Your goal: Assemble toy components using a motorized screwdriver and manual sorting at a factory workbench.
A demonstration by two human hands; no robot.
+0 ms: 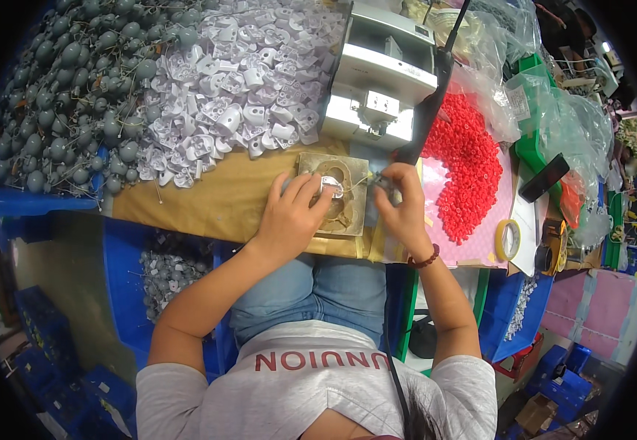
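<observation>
A square metal fixture block (355,210) with rounded hollows lies on the brown-covered table in front of me. A small white plastic part (331,183) sits in its upper hollow. My left hand (294,211) reaches over the block's left side, thumb and fingertips closed on the white part. Just past the block's right edge, my right hand (405,209) is curled in a pinch around a small grey rounded part (386,189), mostly hidden by the fingers. A thin wire (363,179) runs between the white part and this pinch.
Behind the block stands a grey-white bench machine (381,81). Grey bulb-shaped parts with wires (69,95) and white plastic housings (238,88) are heaped at the left. At the right lie small red rings (469,169), a yellow tape roll (507,240) and a black phone (544,178).
</observation>
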